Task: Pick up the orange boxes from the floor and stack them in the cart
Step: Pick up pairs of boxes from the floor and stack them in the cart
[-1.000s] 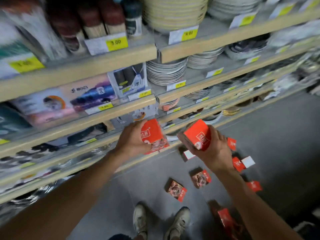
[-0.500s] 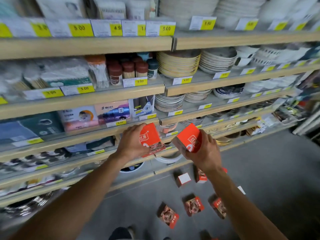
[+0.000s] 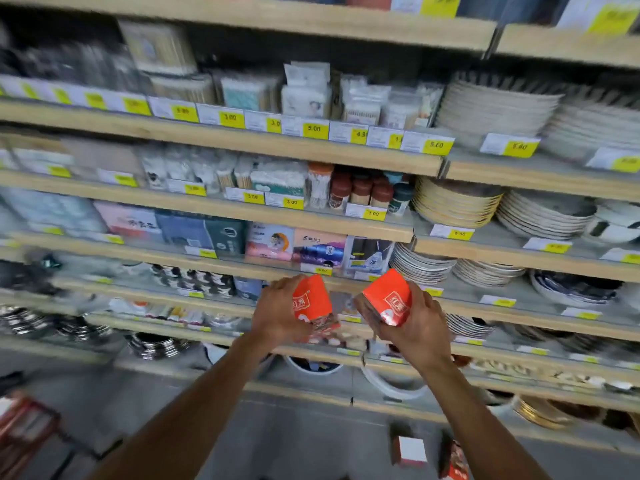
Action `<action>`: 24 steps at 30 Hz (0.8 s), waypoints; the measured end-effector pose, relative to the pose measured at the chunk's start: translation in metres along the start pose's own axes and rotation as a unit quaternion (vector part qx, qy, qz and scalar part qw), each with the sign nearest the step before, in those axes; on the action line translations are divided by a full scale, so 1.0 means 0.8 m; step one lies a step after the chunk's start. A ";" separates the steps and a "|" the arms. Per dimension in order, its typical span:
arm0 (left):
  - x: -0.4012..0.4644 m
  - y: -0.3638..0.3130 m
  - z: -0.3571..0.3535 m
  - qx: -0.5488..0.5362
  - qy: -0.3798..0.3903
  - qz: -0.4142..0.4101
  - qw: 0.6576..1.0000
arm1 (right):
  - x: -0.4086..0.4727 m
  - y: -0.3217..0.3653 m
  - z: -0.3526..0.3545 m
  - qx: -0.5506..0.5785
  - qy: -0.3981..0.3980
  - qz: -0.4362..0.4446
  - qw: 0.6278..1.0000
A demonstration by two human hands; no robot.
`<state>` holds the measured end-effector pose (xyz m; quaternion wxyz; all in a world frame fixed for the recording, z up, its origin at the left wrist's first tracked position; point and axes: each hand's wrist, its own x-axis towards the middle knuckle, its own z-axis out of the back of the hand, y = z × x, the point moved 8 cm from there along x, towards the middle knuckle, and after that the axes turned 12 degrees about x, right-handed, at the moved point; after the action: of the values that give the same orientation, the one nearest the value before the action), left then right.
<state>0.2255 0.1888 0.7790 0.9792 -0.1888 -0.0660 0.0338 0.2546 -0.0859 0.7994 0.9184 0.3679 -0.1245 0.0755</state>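
My left hand (image 3: pixel 277 311) grips an orange box (image 3: pixel 310 301) with white characters on its face. My right hand (image 3: pixel 414 329) grips a second orange box (image 3: pixel 389 297) of the same kind. I hold both boxes at chest height in front of the store shelves, a small gap apart. Two more boxes lie on the grey floor at the bottom edge: one showing a white side (image 3: pixel 410 450) and one orange box (image 3: pixel 457 462) beside it. A red frame (image 3: pixel 24 427) shows blurred at the lower left; I cannot tell whether it is the cart.
Wooden shelves (image 3: pixel 242 143) with yellow price tags fill the view ahead. They carry stacked plates (image 3: pixel 453 202), small jars (image 3: pixel 360 190) and packaged goods. Bowls and plates sit on the lowest shelves close to the floor. Grey floor (image 3: pixel 304 431) runs along the shelf base.
My view has tilted upward from the floor to the shelves. Both hands have risen with their boxes. Most of the boxes on the floor and my shoes have left the frame.
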 end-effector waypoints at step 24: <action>-0.224 0.307 0.214 0.010 -0.125 0.225 0.966 | -0.030 0.299 -0.212 0.081 0.183 0.178 0.963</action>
<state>0.0141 0.4625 0.8238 0.9321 -0.1835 -0.1430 0.2775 0.2059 0.2026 0.8313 0.8643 0.3932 -0.0108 0.3136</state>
